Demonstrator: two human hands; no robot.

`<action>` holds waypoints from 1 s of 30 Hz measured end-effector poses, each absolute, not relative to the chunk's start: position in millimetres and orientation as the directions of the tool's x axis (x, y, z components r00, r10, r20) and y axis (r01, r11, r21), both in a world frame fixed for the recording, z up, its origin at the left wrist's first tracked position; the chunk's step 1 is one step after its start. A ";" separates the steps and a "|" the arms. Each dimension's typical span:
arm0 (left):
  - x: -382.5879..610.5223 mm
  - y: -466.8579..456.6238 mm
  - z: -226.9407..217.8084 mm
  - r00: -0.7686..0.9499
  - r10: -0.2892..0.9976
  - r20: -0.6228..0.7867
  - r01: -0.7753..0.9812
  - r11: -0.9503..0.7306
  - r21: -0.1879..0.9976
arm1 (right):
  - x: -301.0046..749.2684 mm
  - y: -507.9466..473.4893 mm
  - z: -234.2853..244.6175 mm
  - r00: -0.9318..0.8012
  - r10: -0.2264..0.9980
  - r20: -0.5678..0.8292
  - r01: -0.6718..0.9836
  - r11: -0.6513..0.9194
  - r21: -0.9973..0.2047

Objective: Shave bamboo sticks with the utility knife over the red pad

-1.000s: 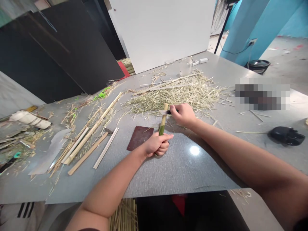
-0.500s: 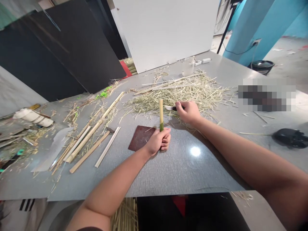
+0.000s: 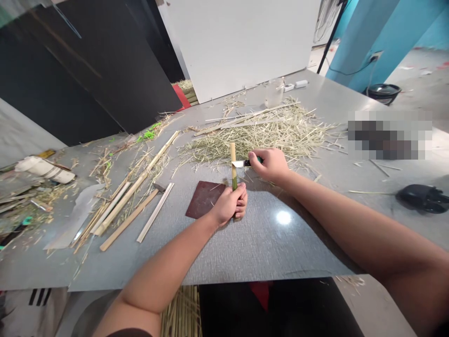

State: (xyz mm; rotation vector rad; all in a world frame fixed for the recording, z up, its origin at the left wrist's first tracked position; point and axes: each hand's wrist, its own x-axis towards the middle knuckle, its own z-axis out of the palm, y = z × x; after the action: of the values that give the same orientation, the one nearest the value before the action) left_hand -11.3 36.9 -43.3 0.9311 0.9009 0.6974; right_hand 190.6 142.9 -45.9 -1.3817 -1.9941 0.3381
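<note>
A bamboo stick (image 3: 233, 161) stands nearly upright in the left hand (image 3: 229, 204), whose grip is closed firmly round its green lower end while the pale top rises free. The right hand (image 3: 270, 165) holds a tight, narrow grip on a green-handled knife (image 3: 240, 164). Its blade now touches the stick partway up, where half a second ago it stood just apart. Partly beneath the left hand and to its left lies a dark reddish-brown board (image 3: 202, 200). Farther left, split bamboo strips (image 3: 154, 213) and a wooden-handled hatchet (image 3: 128, 226) lie on the counter (image 3: 273, 252). Beyond both hands spreads a heap of dry bamboo shavings (image 3: 252, 140), with a glass jar (image 3: 274, 96) past it. Well to the right of the right hand sits a black object (image 3: 423, 197).
</note>
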 end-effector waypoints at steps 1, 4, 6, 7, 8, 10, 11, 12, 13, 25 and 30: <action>-11.3 36.4 -44.0 0.461 0.819 -0.342 -0.107 0.434 0.895 | 190.2 142.6 -45.7 -0.208 0.903 0.377 0.730 0.399 -0.555; -11.2 35.0 -45.5 0.466 0.815 -0.343 -0.060 0.416 0.907 | 189.3 142.4 -45.7 -0.209 0.915 0.345 0.744 0.378 -0.551; -11.0 34.6 -45.9 0.475 0.817 -0.328 -0.030 0.387 0.921 | 189.3 142.6 -46.1 -0.211 0.921 0.328 0.742 0.369 -0.560; -10.7 34.6 -45.9 0.481 0.816 -0.321 -0.015 0.374 0.927 | 189.5 142.9 -46.5 -0.210 0.921 0.327 0.736 0.369 -0.567; -10.5 34.7 -46.0 0.489 0.813 -0.316 0.001 0.362 0.932 | 189.9 143.3 -47.0 -0.209 0.920 0.332 0.728 0.373 -0.575; -10.0 34.8 -46.2 0.516 0.799 -0.308 0.020 0.348 0.937 | 190.6 144.4 -48.2 -0.201 0.915 0.349 0.715 0.381 -0.586; -9.8 34.7 -46.5 0.528 0.794 -0.302 0.018 0.345 0.938 | 190.8 145.0 -48.6 -0.198 0.913 0.356 0.712 0.384 -0.588; -9.6 34.5 -46.9 0.535 0.792 -0.295 0.010 0.343 0.939 | 190.9 145.4 -48.9 -0.197 0.912 0.360 0.711 0.386 -0.588; -9.5 34.1 -47.3 0.534 0.795 -0.288 -0.002 0.341 0.940 | 190.8 145.6 -48.8 -0.197 0.912 0.359 0.712 0.385 -0.587; -8.4 35.2 -49.0 0.301 0.928 -0.219 -0.119 0.264 0.957 | 183.3 134.3 -39.6 -0.273 0.912 0.305 0.733 0.403 -0.548; -9.3 36.4 -48.4 0.295 0.922 -0.252 -0.089 0.289 0.953 | 187.5 139.1 -45.9 -0.234 0.915 0.329 0.727 0.389 -0.565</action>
State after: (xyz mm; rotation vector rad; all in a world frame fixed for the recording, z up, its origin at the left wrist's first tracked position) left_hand -9.3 36.4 -48.4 1.0353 1.0276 0.8635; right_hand 187.5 139.1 -45.9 -1.4018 -2.0317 0.3908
